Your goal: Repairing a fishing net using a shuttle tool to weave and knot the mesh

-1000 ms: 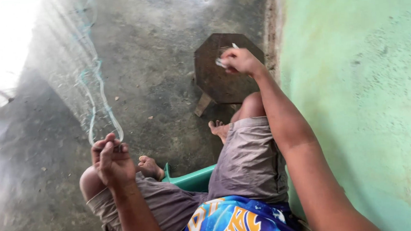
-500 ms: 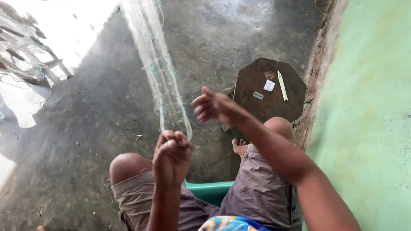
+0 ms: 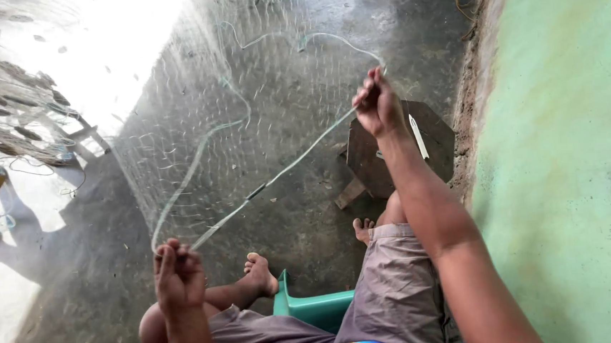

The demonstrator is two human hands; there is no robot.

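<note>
A thin, pale fishing net [image 3: 243,104] hangs spread in front of me over the dark floor. My left hand [image 3: 178,273] is closed on its lower edge cord near my knee. My right hand [image 3: 378,103] is raised and pinches the same edge cord higher up, so the cord [image 3: 277,173] runs taut between both hands. I sit on a green plastic seat [image 3: 315,308] with bare feet on the floor.
A small dark octagonal wooden stool [image 3: 433,148] stands by my right leg with a white netting needle [image 3: 418,136] on it. A green wall [image 3: 577,160] runs along the right. More net and floats [image 3: 9,135] lie at the bright left.
My right hand left the stool, came to the net and now lifts its edge up and to the right. The net has spread out. My left hand keeps its hold.
</note>
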